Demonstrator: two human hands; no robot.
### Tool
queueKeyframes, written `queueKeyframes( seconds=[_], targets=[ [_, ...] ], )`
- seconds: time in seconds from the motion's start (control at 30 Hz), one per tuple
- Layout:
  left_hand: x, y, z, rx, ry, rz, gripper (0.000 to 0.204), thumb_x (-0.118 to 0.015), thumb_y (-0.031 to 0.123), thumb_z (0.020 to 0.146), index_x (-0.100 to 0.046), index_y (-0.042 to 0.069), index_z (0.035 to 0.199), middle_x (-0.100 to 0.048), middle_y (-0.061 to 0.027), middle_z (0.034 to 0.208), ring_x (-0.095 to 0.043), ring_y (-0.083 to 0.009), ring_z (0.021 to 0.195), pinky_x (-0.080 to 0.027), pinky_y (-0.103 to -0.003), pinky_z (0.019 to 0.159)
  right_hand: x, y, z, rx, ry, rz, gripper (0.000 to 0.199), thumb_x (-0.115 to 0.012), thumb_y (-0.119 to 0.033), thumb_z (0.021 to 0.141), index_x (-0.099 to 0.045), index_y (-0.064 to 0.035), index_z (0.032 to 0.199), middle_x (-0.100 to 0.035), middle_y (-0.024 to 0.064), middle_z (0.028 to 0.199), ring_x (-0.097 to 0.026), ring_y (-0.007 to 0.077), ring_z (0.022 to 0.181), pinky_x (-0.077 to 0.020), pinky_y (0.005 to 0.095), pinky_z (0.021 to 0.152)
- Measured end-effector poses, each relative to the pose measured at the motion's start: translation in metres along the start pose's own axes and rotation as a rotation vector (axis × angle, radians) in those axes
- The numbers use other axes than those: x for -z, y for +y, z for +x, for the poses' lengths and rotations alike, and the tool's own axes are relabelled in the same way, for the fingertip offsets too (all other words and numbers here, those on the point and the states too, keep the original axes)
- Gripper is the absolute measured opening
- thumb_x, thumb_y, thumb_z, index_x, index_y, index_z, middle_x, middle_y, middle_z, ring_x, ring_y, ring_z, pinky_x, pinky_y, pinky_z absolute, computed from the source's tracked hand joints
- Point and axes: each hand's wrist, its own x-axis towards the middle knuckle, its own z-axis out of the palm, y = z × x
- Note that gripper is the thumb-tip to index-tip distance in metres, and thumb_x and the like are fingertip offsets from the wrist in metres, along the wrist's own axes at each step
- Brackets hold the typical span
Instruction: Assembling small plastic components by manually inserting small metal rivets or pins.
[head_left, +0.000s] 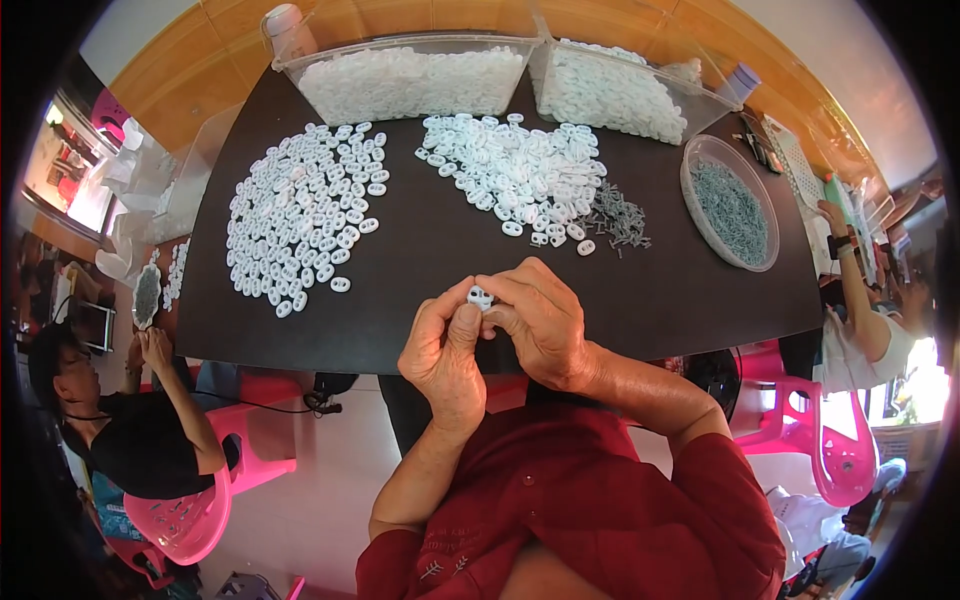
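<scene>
A dark bench (pixel 640 290) carries everything. At its far edge stand two clear bins (pixel 410 80) full of white plastic pieces. Nearer lie two loose heaps of the same pieces, one on the left (pixel 305 215), one mid-bench (pixel 515 175), with a scatter of small grey pins (pixel 620 218) beside the second. A round clear dish (pixel 730 205) of pins sits to the right. Above the near edge, the left hand (pixel 445 355) and right hand (pixel 540 320) meet, fingertips pinching one white piece (pixel 481 297) between them.
</scene>
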Motion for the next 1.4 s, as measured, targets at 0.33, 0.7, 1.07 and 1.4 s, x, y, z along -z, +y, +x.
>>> queueKeyframes(
  seconds=[0.33,0.7,1.07,1.4],
  targets=[
    [-0.005,0.015,0.001,-0.029,0.027,0.009,0.021,-0.057,0.003,0.09,-0.06,-0.007,0.108,-0.063,-0.0082,0.095,-0.056,-0.0109,0.08,-0.047,-0.023,0.072,0.01,-0.016,0.01,-0.213,-0.065,0.148,0.036,-0.067,0.006,0.071,-0.06,0.0015,0.106,-0.059,0.0073,0.082,-0.052,0.0121,0.063,-0.044,0.0248,0.056],
    [-0.007,0.023,0.0,-0.069,-0.014,0.049,0.022,-0.056,0.002,0.09,-0.059,-0.008,0.109,-0.061,-0.0075,0.096,-0.054,-0.0101,0.084,-0.045,-0.023,0.075,0.007,-0.018,0.014,-0.013,0.004,0.063,0.032,-0.069,0.0,0.07,-0.057,0.0019,0.1,-0.06,0.01,0.083,-0.052,0.0231,0.065,-0.0447,0.0323,0.058],
    [-0.01,0.016,-0.007,-0.134,0.009,0.113,0.025,-0.054,0.01,0.093,-0.059,-0.007,0.111,-0.056,-0.0028,0.09,-0.05,-0.0078,0.082,-0.042,-0.021,0.074,-0.002,-0.017,0.008,0.055,0.025,-0.063,0.022,-0.059,0.002,0.08,-0.056,0.0062,0.101,-0.059,0.0093,0.08,-0.053,0.0212,0.064,-0.043,0.0313,0.058],
    [-0.014,-0.001,-0.006,-0.304,0.081,0.265,0.019,-0.052,0.005,0.093,-0.061,-0.005,0.106,-0.056,-0.0033,0.082,-0.049,-0.0074,0.072,-0.042,-0.02,0.064,-0.007,-0.008,0.003,0.161,0.1,-0.144,0.03,-0.063,0.006,0.069,-0.055,0.0065,0.098,-0.057,0.011,0.08,-0.052,0.023,0.062,-0.0419,0.0317,0.052]
  ],
)
